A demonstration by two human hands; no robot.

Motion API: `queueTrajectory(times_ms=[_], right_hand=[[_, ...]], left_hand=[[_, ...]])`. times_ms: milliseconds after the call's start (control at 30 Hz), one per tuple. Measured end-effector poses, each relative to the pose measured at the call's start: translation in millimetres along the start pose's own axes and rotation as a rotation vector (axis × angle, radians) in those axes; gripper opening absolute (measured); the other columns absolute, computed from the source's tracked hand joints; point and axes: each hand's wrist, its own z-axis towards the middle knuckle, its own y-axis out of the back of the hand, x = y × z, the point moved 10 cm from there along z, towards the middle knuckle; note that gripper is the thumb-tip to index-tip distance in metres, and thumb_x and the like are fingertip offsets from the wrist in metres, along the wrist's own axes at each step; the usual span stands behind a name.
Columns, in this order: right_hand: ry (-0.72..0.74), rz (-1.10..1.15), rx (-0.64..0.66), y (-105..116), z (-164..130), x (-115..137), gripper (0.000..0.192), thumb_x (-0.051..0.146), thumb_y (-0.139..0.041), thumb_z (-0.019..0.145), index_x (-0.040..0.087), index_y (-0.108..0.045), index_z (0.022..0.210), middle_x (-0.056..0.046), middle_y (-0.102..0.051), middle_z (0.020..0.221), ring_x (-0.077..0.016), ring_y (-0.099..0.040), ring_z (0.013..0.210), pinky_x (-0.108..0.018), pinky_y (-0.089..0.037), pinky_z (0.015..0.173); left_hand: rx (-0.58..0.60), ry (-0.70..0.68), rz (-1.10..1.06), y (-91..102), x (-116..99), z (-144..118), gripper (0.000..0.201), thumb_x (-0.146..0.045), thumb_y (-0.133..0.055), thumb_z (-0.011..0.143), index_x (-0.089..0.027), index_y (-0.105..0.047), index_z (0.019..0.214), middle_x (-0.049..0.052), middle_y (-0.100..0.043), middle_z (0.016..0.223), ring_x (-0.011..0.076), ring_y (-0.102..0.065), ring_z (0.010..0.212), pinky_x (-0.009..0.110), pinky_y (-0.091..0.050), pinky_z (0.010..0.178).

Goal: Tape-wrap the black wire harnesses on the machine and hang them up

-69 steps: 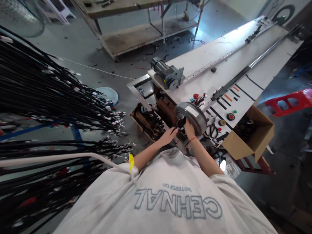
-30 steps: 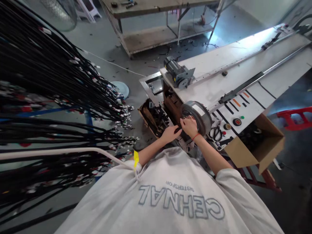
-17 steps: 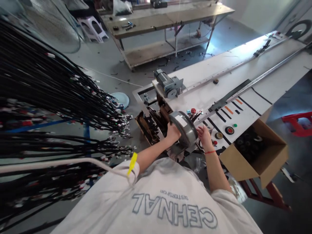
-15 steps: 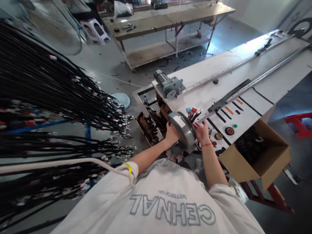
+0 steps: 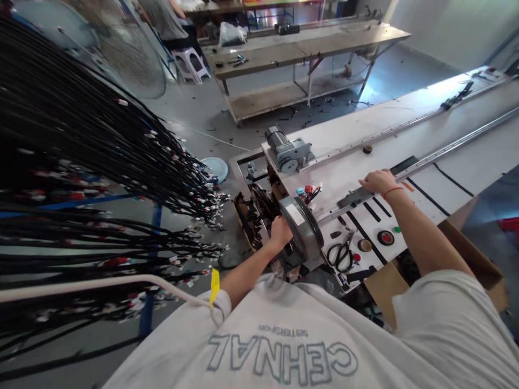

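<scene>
My left hand (image 5: 281, 232) is closed at the near left side of a grey drum-like wheel (image 5: 306, 229) with a white label; its fingertips are hidden. My right hand (image 5: 378, 182), wearing a red wrist string, is out over the table with its fingers bent down on a dark metal bar (image 5: 352, 198) that lies along the rail. Red and light-blue connectors (image 5: 308, 190) with short dark wires lie just behind the wheel. Black-handled scissors (image 5: 341, 254) lie on the table in front of it.
A motor (image 5: 286, 150) stands at the table's left end. Tape rolls (image 5: 364, 245) and a red button (image 5: 357, 257) are by the near edge. Many black cables (image 5: 133, 146) hang at left. A cardboard box (image 5: 387, 292) stands below my right arm. Another person (image 5: 166, 19) is at the back left.
My right hand has moved from beside the wheel, out to the right onto the metal bar, uncovering the scissors. The left hand stays at the wheel. The view has shifted a little.
</scene>
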Motion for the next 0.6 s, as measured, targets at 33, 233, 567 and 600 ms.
queueTrajectory(times_ms=[33,233,567,600], right_hand=[[-0.028,-0.032,-0.027,4,-3,-5,0.044,0.047,-0.045,0.098,0.014,-0.067,0.080,-0.009,-0.067,0.088,-0.0217,-0.062,0.089,-0.038,-0.047,0.084],[-0.180,-0.094,-0.165,-29,-24,-3,0.045,0.036,-0.042,0.090,0.019,-0.051,0.050,-0.005,-0.054,0.054,-0.0185,-0.054,0.067,-0.035,-0.037,0.081],[-0.256,-0.001,-0.268,-43,-36,36,0.044,0.036,-0.037,0.095,0.021,-0.066,0.065,-0.008,-0.063,0.070,-0.0229,-0.058,0.084,-0.038,-0.036,0.094],[-0.210,-0.002,-0.304,-36,-46,43,0.043,0.036,-0.034,0.097,0.022,-0.070,0.078,-0.008,-0.067,0.082,-0.0231,-0.058,0.095,-0.039,-0.032,0.102]], left_hand=[[0.005,0.027,0.004,0.0,3,-1,0.021,-0.012,-0.057,0.078,-0.010,-0.075,0.090,0.018,-0.073,0.092,0.0307,-0.068,0.095,0.037,-0.051,0.084],[-0.034,-0.008,0.055,-3.8,11,3,0.022,-0.016,-0.057,0.080,-0.011,-0.074,0.092,0.017,-0.074,0.096,0.0285,-0.070,0.094,0.036,-0.054,0.085],[0.083,-0.422,0.167,-29.4,-30,-9,0.021,-0.008,-0.059,0.075,-0.013,-0.071,0.092,0.013,-0.073,0.106,0.0303,-0.062,0.112,0.043,-0.045,0.104],[0.083,-0.379,0.163,-28.5,-27,-9,0.021,-0.009,-0.058,0.076,-0.015,-0.071,0.093,0.012,-0.073,0.104,0.0297,-0.062,0.112,0.043,-0.044,0.104]])
